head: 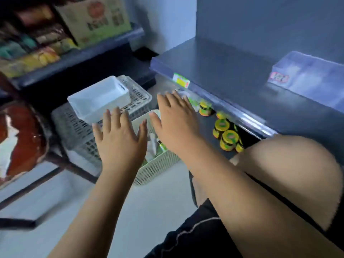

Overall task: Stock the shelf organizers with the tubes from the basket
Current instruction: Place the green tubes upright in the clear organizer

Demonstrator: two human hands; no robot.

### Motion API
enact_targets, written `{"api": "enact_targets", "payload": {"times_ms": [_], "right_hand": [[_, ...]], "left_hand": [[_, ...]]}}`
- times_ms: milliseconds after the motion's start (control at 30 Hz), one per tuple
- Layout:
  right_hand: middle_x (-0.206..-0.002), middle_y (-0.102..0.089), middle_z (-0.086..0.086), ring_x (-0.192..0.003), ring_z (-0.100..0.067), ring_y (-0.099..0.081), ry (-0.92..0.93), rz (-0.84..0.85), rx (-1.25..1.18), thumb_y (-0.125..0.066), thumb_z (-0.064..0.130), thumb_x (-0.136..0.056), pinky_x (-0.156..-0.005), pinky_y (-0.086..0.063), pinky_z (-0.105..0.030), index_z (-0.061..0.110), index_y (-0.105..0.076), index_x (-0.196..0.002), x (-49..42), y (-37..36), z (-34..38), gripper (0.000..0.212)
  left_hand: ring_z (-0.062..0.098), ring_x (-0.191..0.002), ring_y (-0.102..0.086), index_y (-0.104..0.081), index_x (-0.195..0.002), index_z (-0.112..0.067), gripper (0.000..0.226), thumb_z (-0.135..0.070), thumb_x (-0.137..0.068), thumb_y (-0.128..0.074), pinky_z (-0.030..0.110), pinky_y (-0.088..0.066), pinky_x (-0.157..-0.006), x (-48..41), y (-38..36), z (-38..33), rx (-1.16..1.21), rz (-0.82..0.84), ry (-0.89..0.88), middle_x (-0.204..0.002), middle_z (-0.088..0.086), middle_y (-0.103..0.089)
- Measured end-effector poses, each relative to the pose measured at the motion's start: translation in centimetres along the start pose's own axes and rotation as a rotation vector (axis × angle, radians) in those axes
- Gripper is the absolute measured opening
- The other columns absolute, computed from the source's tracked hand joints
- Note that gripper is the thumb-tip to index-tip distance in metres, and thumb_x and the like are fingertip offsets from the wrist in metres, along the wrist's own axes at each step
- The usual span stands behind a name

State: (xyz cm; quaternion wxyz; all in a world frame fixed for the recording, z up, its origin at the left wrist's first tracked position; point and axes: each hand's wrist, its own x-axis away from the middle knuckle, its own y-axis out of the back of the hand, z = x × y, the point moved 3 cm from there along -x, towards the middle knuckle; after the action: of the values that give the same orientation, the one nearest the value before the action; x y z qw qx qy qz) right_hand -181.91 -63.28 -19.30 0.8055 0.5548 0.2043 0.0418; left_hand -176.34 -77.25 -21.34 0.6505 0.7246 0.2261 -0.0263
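Evidently crouched close, to keep the basket (158,170) within reach on the floor just below the shelf (223,67) edge. Hovering over it with left hand (119,140) and right hand (176,121), palms down, fingers straight and spread, gripping nothing; probably poised to reach in or to steady the rim. Can make out only a few tubes (154,146) inside, pale and green, between the two wrists; cannot count them, with much of the inside covered by the hands. Stacked just behind, likely for ready taking: a white bin (98,99) resting on a grey crate (74,131). Set on the shelf at far right, a clear organizer (309,75), cut off by the frame edge, contents not readable. Tucked beneath the shelf, yellow-lidded jars (226,135), partly hidden by the shelf lip and a knee (288,174). Blurred beyond telling at upper left: packets (37,53) on another rack (83,53).
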Motion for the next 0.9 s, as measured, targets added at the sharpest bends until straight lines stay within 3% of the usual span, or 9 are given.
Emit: {"api": "enact_targets", "payload": {"times_ms": [133, 233, 300, 367, 433, 500, 700, 833, 900], "right_hand": [[-0.165, -0.029, -0.008, -0.153, -0.028, -0.022, 0.082, 0.333, 0.014, -0.034, 0.045, -0.105, -0.125, -0.017, -0.045, 0.014, -0.028, -0.158, -1.0, -9.2, 1.9, 0.061], [-0.164, -0.03, -0.008, -0.149, -0.03, -0.029, 0.039, 0.585, 0.046, -0.029, 0.048, -0.105, -0.12, -0.028, -0.047, 0.016, -0.028, -0.158, -1.0, -14.4, 1.4, 0.061], [-0.15, -0.048, -0.011, -0.133, -0.033, -0.048, 0.001, 0.663, 0.083, -0.029, 0.049, -0.105, -0.107, -0.043, -0.047, 0.017, -0.043, -0.148, -1.5, -17.1, 1.0, 0.056], [-0.124, -0.061, -0.012, -0.105, -0.032, -0.059, -0.062, 0.716, 0.095, -0.033, 0.049, -0.104, -0.084, -0.051, -0.044, 0.015, -0.054, -0.134, -2.4, -19.5, 0.7, 0.051], [-0.102, -0.061, -0.009, -0.086, -0.029, -0.059, -0.14, 0.765, 0.073, -0.037, 0.049, -0.104, -0.067, -0.047, -0.038, 0.013, -0.059, -0.125, -3.4, -21.7, 0.5, 0.047], [-0.097, -0.059, -0.008, -0.08, -0.027, -0.058, -0.203, 0.813, 0.043, -0.039, 0.048, -0.103, -0.06, -0.041, -0.034, 0.011, -0.06, -0.122, -4.4, -24.3, 0.2, 0.047], [-0.079, -0.053, -0.002, -0.067, -0.02, -0.053, -0.327, 0.866, 0.009, -0.052, 0.034, -0.101, -0.052, -0.034, -0.027, 0.012, -0.059, -0.112, -7.9, -31.6, -2.9, 0.026], [-0.101, -0.066, -0.01, -0.091, -0.03, -0.064, -0.26, 0.851, -0.04, -0.055, 0.023, -0.098, -0.071, -0.055, -0.037, 0.014, -0.064, -0.114, -9.7, -36.9, -2.4, 0.02], [-0.104, -0.064, -0.01, -0.096, -0.031, -0.066, -0.413, 0.888, -0.202, -0.053, 0.018, -0.098, -0.081, -0.059, -0.042, 0.012, -0.065, -0.114, -10.9, -39.8, -0.7, 0.021]], "left_hand": [[0.031, -0.154, -0.023, -0.046, -0.146, -0.009, 0.071, -0.06, -0.1, -0.031, 0.056, -0.016, -0.124, 0.8, -4.2, 6.6, 0.004, 0.099, 0.171, -0.161, 0.01, -0.038], [0.03, -0.154, -0.022, -0.047, -0.144, -0.01, 0.068, -0.06, -0.1, -0.036, 0.053, -0.017, -0.125, 1.3, -8.4, 9.3, 0.031, 0.217, 0.222, -0.161, 0.008, -0.039], [0.028, -0.155, -0.019, -0.047, -0.145, -0.012, 0.068, -0.062, -0.1, -0.038, 0.051, -0.017, -0.126, 1.3, -11.7, 10.5, 0.072, 0.31, 0.247, -0.161, 0.005, -0.039], [0.027, -0.155, -0.018, -0.047, -0.146, -0.014, 0.068, -0.063, -0.099, -0.04, 0.049, -0.018, -0.126, 1.2, -14.9, 11.2, 0.095, 0.41, 0.284, -0.16, 0.004, -0.04], [0.027, -0.155, -0.018, -0.047, -0.145, -0.014, 0.068, -0.063, -0.098, -0.041, 0.048, -0.021, -0.125, 0.7, -18.0, 11.7, 0.136, 0.51, 0.328, -0.159, 0.003, -0.042], [0.028, -0.155, -0.017, -0.045, -0.146, -0.014, 0.067, -0.062, -0.099, -0.042, 0.048, -0.021, -0.125, -0.1, -20.8, 12.2, 0.179, 0.602, 0.388, -0.16, 0.004, -0.04], [0.035, -0.141, -0.04, -0.049, -0.139, -0.011, 0.056, -0.048, -0.097, -0.053, 0.053, -0.04, -0.112, -4.6, -28.0, 14.9, 0.137, 0.7, 0.541, -0.148, 0.011, -0.048], [0.037, -0.105, -0.066, -0.052, -0.127, -0.01, 0.046, -0.034, -0.088, -0.056, 0.05, -0.057, -0.091, -7.6, -32.0, 16.6, 0.149, 0.728, 0.623, -0.128, 0.015, -0.06], [0.039, -0.109, -0.062, -0.052, -0.127, -0.01, 0.04, -0.024, -0.089, -0.057, 0.049, -0.056, -0.093, -8.7, -33.5, 16.9, 0.123, 0.749, 0.619, -0.125, 0.017, -0.06]]}}
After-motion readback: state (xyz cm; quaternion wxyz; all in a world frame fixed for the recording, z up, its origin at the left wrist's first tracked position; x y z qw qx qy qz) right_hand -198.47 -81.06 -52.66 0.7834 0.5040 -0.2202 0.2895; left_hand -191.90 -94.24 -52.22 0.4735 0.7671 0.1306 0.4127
